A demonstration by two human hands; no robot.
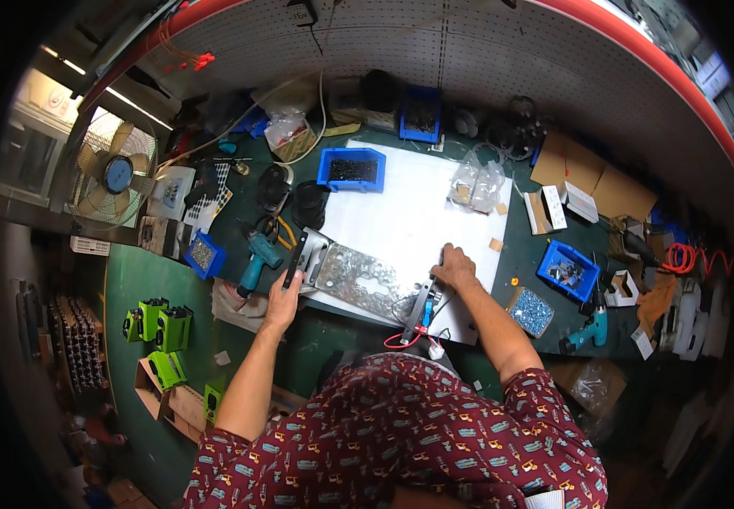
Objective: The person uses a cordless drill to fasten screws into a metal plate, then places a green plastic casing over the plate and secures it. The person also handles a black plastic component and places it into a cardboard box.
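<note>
A flat silver metal plate [358,278] with cut-outs lies near the front edge of the workbench, partly over a white sheet [409,208]. At its left end stands a bracket with a black bar [296,260], and my left hand [283,299] is closed around this bar's lower part. My right hand [456,268] pinches the top of the dark upright bracket [419,309] at the other end; its fingertips are partly hidden. Beside that bracket are a blue part [427,308], red wires [401,344] and a white connector [436,350].
A blue bin of black screws [352,169] and clear plastic bags [476,181] sit behind the plate. Teal power drills [258,259] lie left and right. At right are a blue parts bin [568,271] and a tray of small fasteners [530,312]. A fan [115,174] stands far left.
</note>
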